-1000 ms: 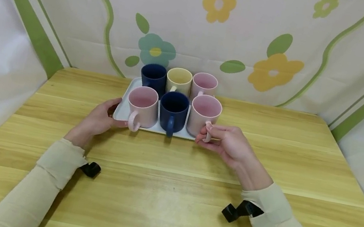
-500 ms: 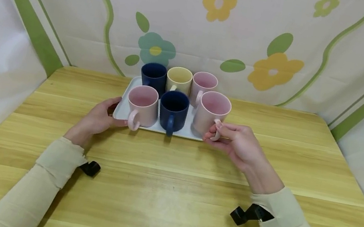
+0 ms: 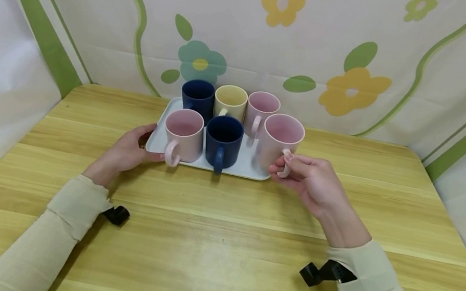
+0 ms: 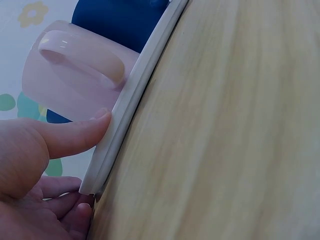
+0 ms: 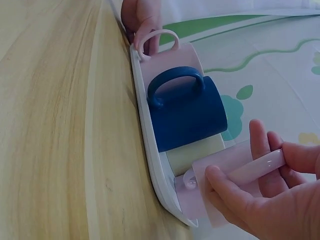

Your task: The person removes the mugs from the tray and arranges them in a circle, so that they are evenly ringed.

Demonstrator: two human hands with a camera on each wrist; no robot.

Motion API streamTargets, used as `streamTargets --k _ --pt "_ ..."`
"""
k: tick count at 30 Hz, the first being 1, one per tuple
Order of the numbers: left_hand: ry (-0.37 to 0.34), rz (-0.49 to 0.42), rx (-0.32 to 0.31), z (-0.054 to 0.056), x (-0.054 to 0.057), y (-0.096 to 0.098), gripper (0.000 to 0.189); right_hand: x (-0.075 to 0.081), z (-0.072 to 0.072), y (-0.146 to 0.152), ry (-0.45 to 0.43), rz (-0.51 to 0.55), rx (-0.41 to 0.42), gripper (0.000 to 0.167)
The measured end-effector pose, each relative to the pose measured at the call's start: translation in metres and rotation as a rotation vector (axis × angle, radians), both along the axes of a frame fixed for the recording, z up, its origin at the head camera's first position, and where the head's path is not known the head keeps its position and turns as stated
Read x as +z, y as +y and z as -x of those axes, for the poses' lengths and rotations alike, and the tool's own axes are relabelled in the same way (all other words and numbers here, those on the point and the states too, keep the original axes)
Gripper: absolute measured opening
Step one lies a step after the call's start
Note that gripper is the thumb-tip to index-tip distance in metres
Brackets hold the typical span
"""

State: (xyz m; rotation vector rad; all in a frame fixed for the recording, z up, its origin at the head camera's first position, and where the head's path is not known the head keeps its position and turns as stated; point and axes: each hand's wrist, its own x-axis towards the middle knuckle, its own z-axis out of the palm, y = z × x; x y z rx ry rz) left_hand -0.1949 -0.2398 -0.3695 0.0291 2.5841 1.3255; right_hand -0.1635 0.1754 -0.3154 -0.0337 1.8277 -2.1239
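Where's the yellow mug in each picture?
Head: the yellow mug is just above the middle, between the back blue mug and back pink mug.
Left wrist: not in it.
Right wrist: partly hidden, a pale yellow strip below and right of the middle, under the front blue mug.
Shared landmark: white tray.

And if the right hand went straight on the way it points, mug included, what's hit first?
Likely the rear pink mug: the right hand points forward-left, so the held pink mug would lead into it. Height is unclear; it might pass over.
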Motion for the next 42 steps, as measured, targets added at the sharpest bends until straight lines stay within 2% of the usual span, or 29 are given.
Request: streamTargets --k 8,21,38,42 --pt "-0.008 0.001 0.011 0.000 0.001 0.001 0.097 0.002 0.004 0.009 0.020 0.011 -0.033 0.022" --pt "0.003 -0.034 0.017 -0.001 0.000 0.003 0.097 0.000 0.020 0.037 -0.019 0.152 -0.125 0.019" --pt "0.000 -0.025 0.023 -0.002 0.000 0.003 0.099 -0.009 0.047 0.081 0.019 0.109 -0.183 0.021" --pt "-0.002 -0.019 0.028 -0.001 0.000 0.002 0.100 -0.011 0.051 0.090 0.005 0.170 -0.171 0.020"
